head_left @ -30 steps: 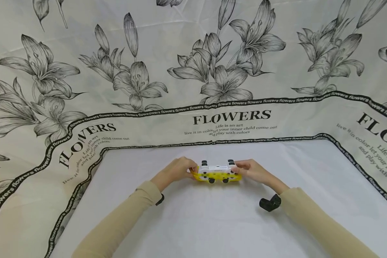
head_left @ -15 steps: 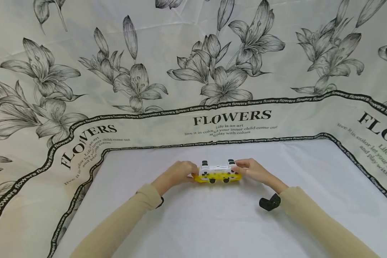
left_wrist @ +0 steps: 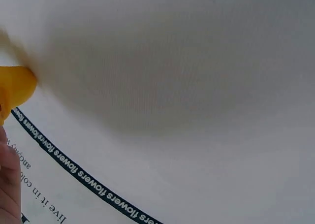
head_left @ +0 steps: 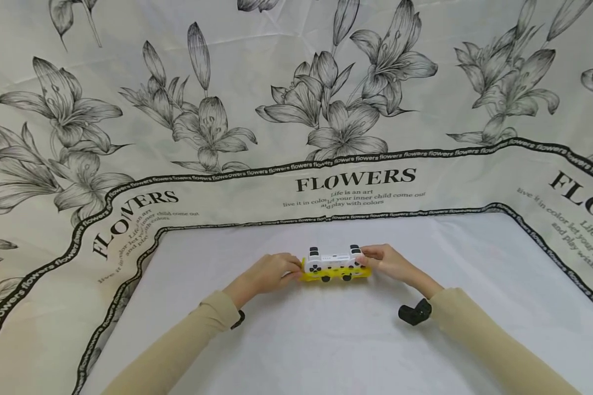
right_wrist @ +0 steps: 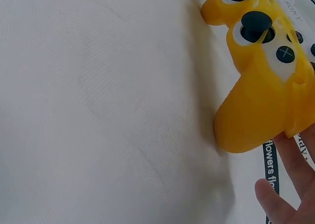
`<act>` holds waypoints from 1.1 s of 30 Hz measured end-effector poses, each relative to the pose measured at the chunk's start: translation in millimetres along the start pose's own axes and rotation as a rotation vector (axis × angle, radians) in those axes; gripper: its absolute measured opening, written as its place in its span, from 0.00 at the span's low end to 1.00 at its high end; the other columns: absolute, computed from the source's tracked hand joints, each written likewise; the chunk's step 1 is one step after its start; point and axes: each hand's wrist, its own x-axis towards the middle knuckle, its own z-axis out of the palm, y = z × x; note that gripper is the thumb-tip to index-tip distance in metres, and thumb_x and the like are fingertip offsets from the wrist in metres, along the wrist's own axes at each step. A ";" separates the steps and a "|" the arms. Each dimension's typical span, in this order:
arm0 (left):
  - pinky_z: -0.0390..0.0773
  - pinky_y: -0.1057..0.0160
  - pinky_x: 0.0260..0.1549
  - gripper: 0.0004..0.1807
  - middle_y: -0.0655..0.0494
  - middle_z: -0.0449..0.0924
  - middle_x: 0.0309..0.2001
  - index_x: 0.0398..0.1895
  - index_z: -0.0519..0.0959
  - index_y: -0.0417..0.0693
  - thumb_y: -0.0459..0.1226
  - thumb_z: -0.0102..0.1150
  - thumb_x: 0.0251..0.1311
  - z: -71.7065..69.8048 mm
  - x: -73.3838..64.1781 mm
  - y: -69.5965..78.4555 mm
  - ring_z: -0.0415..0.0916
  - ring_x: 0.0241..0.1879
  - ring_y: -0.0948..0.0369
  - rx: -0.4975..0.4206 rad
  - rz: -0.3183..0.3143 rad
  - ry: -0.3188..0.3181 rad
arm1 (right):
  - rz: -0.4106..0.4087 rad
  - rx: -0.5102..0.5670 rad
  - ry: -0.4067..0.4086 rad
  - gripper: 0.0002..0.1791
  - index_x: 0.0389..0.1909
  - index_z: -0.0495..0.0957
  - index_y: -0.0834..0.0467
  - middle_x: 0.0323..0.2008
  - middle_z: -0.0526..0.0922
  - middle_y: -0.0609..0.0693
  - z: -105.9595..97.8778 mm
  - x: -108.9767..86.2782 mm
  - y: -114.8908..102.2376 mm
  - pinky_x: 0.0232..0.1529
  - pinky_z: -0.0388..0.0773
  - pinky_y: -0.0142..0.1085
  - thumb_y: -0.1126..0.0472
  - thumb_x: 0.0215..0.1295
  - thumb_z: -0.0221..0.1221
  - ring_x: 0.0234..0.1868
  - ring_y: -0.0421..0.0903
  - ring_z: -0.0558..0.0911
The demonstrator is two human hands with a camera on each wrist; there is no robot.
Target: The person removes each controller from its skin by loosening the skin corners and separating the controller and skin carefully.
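Note:
A white game controller (head_left: 333,264) with black sticks and buttons stands tilted near the back of the white surface. Around its stick side lies a yellow silicone cover (head_left: 337,273); some of the controller's white top edge is bare. My left hand (head_left: 272,272) pinches the cover at its left end. At the other end, my right hand (head_left: 386,264) holds the controller and cover, fingertips on the controller's shoulder. The right wrist view shows the cover (right_wrist: 256,108) over the grip, both sticks poking through it. The left wrist view catches only a yellow grip end (left_wrist: 17,86) and part of a finger.
White cloth (head_left: 326,340) covers the work surface. A flower-printed cloth wall (head_left: 252,208) with black lettering rises behind and at both sides. A black wrist device (head_left: 415,312) hangs by the right sleeve; another partly shows at the left cuff.
My left hand has shifted slightly, its knuckles lowering and its fingers resettling at the cover's left end. More white shows at the controller's left. My right hand stays put.

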 end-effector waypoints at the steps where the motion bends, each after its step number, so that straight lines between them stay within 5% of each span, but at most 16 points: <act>1: 0.81 0.64 0.47 0.08 0.56 0.85 0.44 0.38 0.86 0.48 0.38 0.59 0.63 1.0 0.1 -0.7 0.81 0.46 0.61 -0.015 -0.002 0.014 | 0.002 0.008 0.003 0.31 0.61 0.69 0.71 0.59 0.76 0.66 0.2 0.1 0.4 0.64 0.67 0.57 0.49 0.69 0.54 0.63 0.64 0.72; 11: 0.80 0.57 0.50 0.05 0.52 0.87 0.39 0.33 0.88 0.46 0.34 0.65 0.56 4.2 4.1 0.6 0.85 0.43 0.57 -0.262 -0.191 0.056 | 0.025 0.023 0.002 0.32 0.62 0.68 0.71 0.60 0.75 0.66 2.0 -0.7 -0.6 0.65 0.66 0.57 0.48 0.69 0.54 0.64 0.64 0.71; 33: 0.77 0.74 0.28 0.02 0.55 0.88 0.28 0.23 0.88 0.48 0.33 0.74 0.44 16.1 5.4 12.6 0.83 0.30 0.64 -0.454 -0.420 0.259 | 0.047 0.014 -0.008 0.33 0.63 0.68 0.69 0.60 0.75 0.65 0.8 -1.4 -2.2 0.65 0.64 0.59 0.47 0.69 0.53 0.64 0.64 0.70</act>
